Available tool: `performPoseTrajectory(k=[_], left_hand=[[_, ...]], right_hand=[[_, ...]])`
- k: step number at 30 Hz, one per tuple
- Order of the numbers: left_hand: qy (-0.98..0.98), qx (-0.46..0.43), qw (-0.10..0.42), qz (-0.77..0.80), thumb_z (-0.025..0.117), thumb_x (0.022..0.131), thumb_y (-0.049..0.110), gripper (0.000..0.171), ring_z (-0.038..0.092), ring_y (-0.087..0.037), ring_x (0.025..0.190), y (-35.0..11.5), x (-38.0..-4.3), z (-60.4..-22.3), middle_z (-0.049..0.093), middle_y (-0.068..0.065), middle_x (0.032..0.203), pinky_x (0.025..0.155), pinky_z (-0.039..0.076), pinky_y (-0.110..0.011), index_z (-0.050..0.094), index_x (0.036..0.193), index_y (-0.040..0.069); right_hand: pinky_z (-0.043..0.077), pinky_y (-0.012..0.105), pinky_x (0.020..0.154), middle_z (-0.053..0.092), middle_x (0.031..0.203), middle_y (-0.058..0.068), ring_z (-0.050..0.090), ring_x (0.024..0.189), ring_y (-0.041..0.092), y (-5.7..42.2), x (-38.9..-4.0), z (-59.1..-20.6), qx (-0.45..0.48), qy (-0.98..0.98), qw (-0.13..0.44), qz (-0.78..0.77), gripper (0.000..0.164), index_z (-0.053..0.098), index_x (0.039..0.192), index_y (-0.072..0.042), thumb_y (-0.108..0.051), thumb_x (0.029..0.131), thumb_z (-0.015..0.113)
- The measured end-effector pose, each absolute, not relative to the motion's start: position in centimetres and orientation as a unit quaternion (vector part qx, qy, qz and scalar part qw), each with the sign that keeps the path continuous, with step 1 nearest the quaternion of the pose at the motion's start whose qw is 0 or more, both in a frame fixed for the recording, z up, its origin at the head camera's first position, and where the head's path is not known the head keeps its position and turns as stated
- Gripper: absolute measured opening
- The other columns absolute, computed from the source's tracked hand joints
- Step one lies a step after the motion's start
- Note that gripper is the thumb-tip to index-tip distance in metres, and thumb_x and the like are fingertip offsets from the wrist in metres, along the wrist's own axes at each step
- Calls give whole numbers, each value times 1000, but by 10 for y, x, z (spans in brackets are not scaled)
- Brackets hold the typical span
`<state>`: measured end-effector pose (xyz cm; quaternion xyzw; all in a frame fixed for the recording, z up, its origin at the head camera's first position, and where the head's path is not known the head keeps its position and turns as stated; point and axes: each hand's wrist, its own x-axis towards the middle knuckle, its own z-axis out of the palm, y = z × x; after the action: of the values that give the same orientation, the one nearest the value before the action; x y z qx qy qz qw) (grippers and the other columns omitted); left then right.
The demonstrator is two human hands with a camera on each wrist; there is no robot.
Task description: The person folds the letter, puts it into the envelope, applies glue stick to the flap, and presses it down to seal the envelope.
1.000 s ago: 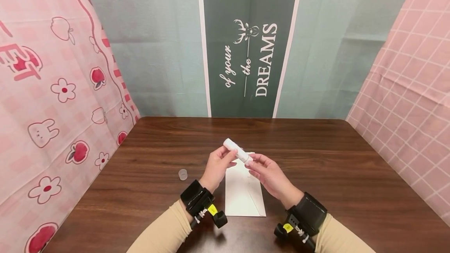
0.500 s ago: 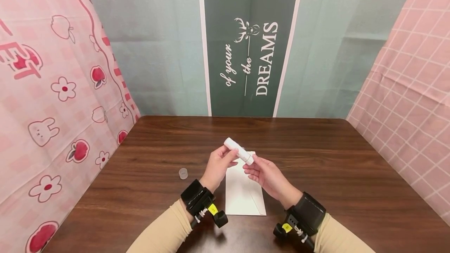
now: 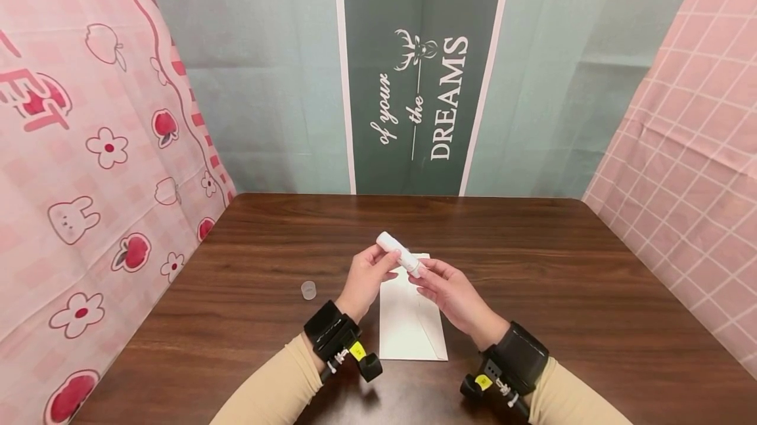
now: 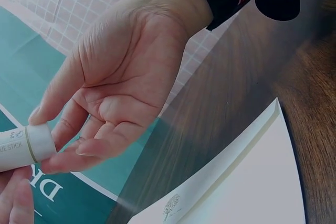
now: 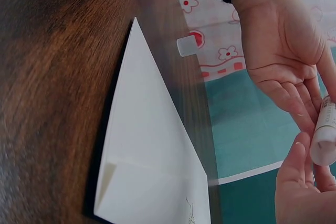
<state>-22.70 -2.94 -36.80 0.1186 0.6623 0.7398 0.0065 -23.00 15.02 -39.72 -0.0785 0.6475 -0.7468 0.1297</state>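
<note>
A white glue stick (image 3: 405,258) is held at a slant above the table, lettering showing on its side in the left wrist view. My left hand (image 3: 363,280) pinches its upper body between thumb and fingers; the palm of that left hand (image 5: 286,51) fills the right side of the right wrist view. Thumb and fingertips of my right hand (image 3: 455,290) grip the stick's lower end, as the right hand (image 4: 123,82) also shows in the left wrist view. Beneath both hands lies a white envelope (image 3: 408,333) with a small printed tree. A small translucent cap (image 3: 309,290) rests left of the hands.
The dark wood table (image 3: 532,247) reaches back to a green curtain (image 3: 408,175) with white lettering. Pink patterned cloth (image 3: 130,201) hangs at the left, and pink checked cloth (image 3: 680,149) at the right. Each wrist carries a black camera band (image 3: 334,333).
Half a second ago the right fingers had shifted lower around the stick's end; now they have turned back and grip it again. The left hand, envelope and cap stay put.
</note>
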Motion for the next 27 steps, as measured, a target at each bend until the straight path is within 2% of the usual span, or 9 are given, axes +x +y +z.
performPoseTrajectory(k=[6,10,14,17,20,27], left_hand=[[668,116,11,735,57,93,13,33,63,-25,100,-30,-227,-371,64,-20,109,82,50,-36,57,118,-8],[667,117,11,736,56,94,14,33,63,-26,101,-30,-228,-371,64,-21,110,82,50,-37,56,118,-9],[665,123,10,737,56,94,14,34,62,-27,102,-30,-228,-370,63,-22,110,82,50,-37,56,119,-9],[663,127,10,738,56,94,13,33,62,-27,102,-30,-229,-370,63,-23,111,82,51,-36,55,119,-9],[662,126,10,739,56,94,13,34,62,-27,101,-30,-229,-369,63,-23,111,81,51,-35,55,119,-9],[663,122,10,738,56,94,13,33,63,-27,100,-30,-228,-369,63,-22,109,81,51,-35,56,118,-9]], right_hand=[[40,42,95,57,110,6,55,106,21,148,-230,-399,-65,659,121,-740,36,41,123,5,-12,94,55],[44,34,89,59,110,6,57,106,19,148,-229,-398,-69,656,137,-739,40,40,127,4,-23,98,50],[48,24,80,65,99,3,62,93,14,150,-229,-398,-74,628,173,-755,48,45,125,5,-36,99,42],[49,22,75,66,88,1,62,82,11,152,-230,-398,-76,612,183,-766,44,53,116,3,-36,99,41],[49,22,74,66,85,0,60,79,10,152,-230,-398,-79,611,179,-767,37,57,109,0,-33,99,43],[49,23,77,67,87,0,61,82,11,153,-231,-400,-82,620,167,-762,35,57,111,2,-29,99,45]])
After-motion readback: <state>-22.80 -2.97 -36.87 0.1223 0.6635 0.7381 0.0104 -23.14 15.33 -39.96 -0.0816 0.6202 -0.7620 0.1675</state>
